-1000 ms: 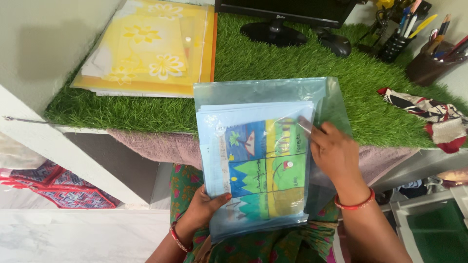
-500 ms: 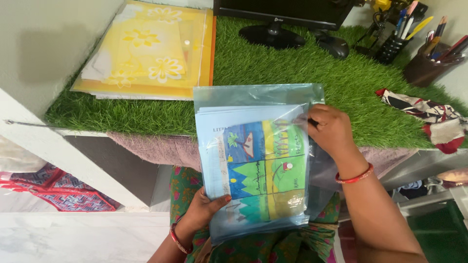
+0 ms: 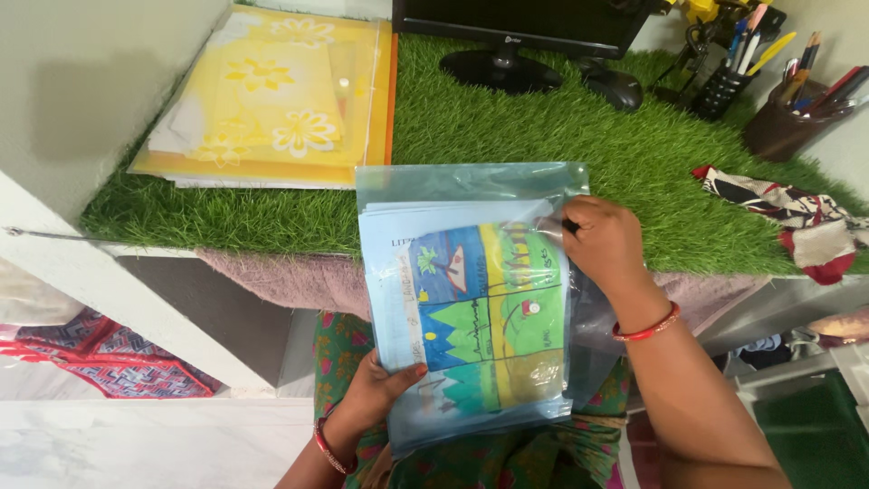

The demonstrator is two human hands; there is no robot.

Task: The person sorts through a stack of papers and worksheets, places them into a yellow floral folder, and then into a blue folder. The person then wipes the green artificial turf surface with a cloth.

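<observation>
A clear bluish plastic folder (image 3: 471, 190) full of papers is held upright over my lap, in front of the desk edge. The top sheet is a coloured drawing (image 3: 484, 312) with blue, green and yellow panels. My left hand (image 3: 380, 389) grips the folder's lower left edge, thumb on the front. My right hand (image 3: 606, 244) pinches the folder's upper right edge near the drawing's top corner. Both wrists wear red bangles.
The desk is covered in green artificial grass (image 3: 507, 118). Yellow flowered folders (image 3: 272, 100) lie at the back left. A monitor stand (image 3: 498, 68), a mouse (image 3: 615, 86), two pen holders (image 3: 787, 122) and a patterned cloth (image 3: 797, 217) sit behind and right.
My right hand moved up from the folder's right side to its upper right edge and closed on it. The folder's flap has come in toward the papers. My left hand has stayed put.
</observation>
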